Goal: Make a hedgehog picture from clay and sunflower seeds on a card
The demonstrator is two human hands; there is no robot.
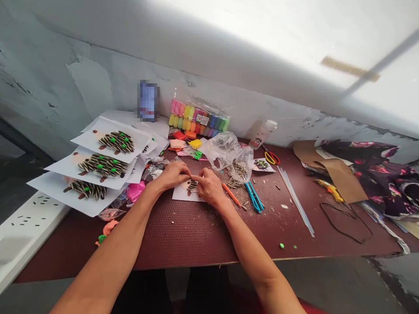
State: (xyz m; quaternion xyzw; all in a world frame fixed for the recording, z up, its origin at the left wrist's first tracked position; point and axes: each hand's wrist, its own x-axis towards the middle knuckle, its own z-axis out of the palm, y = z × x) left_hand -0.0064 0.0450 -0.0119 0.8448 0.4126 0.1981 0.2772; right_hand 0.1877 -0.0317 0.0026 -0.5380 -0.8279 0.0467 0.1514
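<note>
A small white card [183, 195] lies on the table in front of me, with a hedgehog figure [191, 186] of striped sunflower seeds partly showing on it. My left hand [173, 175] is over the card's upper left, thumb and fingers pinched together. From the right, my right hand [209, 186] reaches across the card, fingers curled, its index fingertip meeting the left fingertips. Whatever sits between the fingertips is too small or hidden to name. Beside the right hand lie an orange pen-like tool [231, 195] and a blue utility knife [254, 197].
Finished-looking seed hedgehog sheets [94, 163] are stacked at left, beside a white power strip [29, 226]. Behind are a bag of coloured clay [198, 117], a plastic bag [225, 150], loose sunflower seeds [236, 179] and a white bottle [263, 134]. Scissors [272, 158], glue sticks [296, 200] and a glue gun [330, 190] lie right.
</note>
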